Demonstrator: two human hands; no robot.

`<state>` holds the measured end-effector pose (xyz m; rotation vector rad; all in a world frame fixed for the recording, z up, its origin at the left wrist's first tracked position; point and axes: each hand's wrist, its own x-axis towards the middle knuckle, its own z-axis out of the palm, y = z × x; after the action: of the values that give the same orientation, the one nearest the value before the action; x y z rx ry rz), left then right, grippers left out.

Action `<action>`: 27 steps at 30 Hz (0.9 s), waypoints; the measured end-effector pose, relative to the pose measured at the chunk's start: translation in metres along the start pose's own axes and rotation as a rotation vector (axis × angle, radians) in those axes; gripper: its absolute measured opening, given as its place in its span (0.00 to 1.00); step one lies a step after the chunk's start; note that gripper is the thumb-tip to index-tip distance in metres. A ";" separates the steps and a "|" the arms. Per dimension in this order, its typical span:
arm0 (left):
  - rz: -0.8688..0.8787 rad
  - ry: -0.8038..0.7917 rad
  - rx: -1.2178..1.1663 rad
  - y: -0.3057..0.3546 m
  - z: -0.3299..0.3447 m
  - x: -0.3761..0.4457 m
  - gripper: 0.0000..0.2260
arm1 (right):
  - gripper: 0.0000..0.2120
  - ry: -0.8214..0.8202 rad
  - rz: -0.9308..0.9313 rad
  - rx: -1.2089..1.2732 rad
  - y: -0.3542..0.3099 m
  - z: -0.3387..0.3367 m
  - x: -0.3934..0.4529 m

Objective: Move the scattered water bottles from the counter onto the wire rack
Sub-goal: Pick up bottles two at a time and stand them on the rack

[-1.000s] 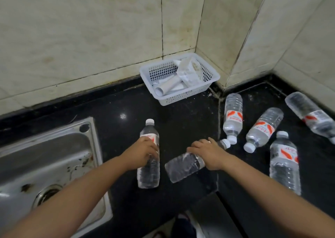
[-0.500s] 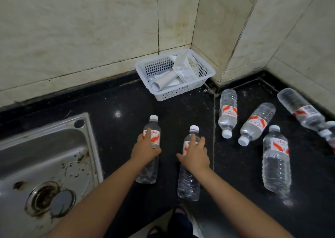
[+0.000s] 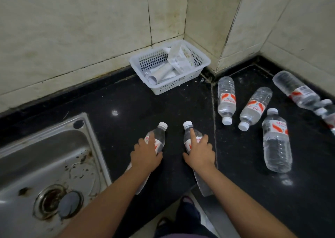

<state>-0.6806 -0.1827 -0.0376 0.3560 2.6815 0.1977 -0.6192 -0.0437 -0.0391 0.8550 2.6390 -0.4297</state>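
My left hand (image 3: 145, 155) is wrapped around a clear water bottle (image 3: 158, 137) with a white cap and red label. My right hand (image 3: 200, 151) grips a second such bottle (image 3: 190, 131), forefinger stretched along its neck. Both bottles lean caps-forward over the black counter (image 3: 123, 99), their bases toward me past the counter edge. To the right, several more bottles are scattered: two lying caps toward me (image 3: 226, 99) (image 3: 254, 108), one upright (image 3: 275, 141), and one lying at the far right (image 3: 294, 90). No wire rack is in view.
A steel sink (image 3: 45, 167) is set into the counter at the left. A white plastic basket (image 3: 203, 60) with paper rolls and packets stands in the tiled corner. The counter turns in an L; the floor and my feet show below its edge.
A second ago my right hand held its bottle lying sideways; it has been turned upright. Both bottles have since tipped and come toward me, with their bases now beyond the counter edge.
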 end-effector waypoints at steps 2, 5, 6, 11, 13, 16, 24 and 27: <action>0.005 0.013 0.021 0.000 0.005 0.002 0.35 | 0.40 0.000 0.020 0.004 0.001 0.000 0.002; 0.017 0.012 0.052 0.002 0.009 0.001 0.34 | 0.39 0.012 0.032 0.003 0.001 0.002 0.002; 0.020 0.017 0.059 0.003 0.009 0.001 0.34 | 0.39 0.020 0.032 -0.001 0.000 0.002 0.002; 0.042 0.046 0.079 0.002 0.008 0.000 0.33 | 0.38 0.057 0.042 0.007 -0.004 0.003 -0.001; 0.051 0.045 0.065 0.001 0.006 -0.001 0.33 | 0.37 0.068 0.031 0.046 -0.001 0.002 -0.003; 0.053 0.017 -0.042 -0.002 0.004 -0.003 0.33 | 0.37 0.081 -0.010 0.098 0.004 0.000 -0.011; 0.370 0.207 -0.007 0.066 0.004 -0.070 0.33 | 0.38 0.277 0.022 0.309 0.062 0.000 -0.090; 0.526 0.241 0.021 0.107 0.013 -0.117 0.32 | 0.38 0.411 0.106 0.378 0.109 -0.009 -0.146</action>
<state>-0.5488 -0.1116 0.0173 1.1054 2.7644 0.3875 -0.4436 -0.0300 0.0078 1.3156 2.9068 -0.8202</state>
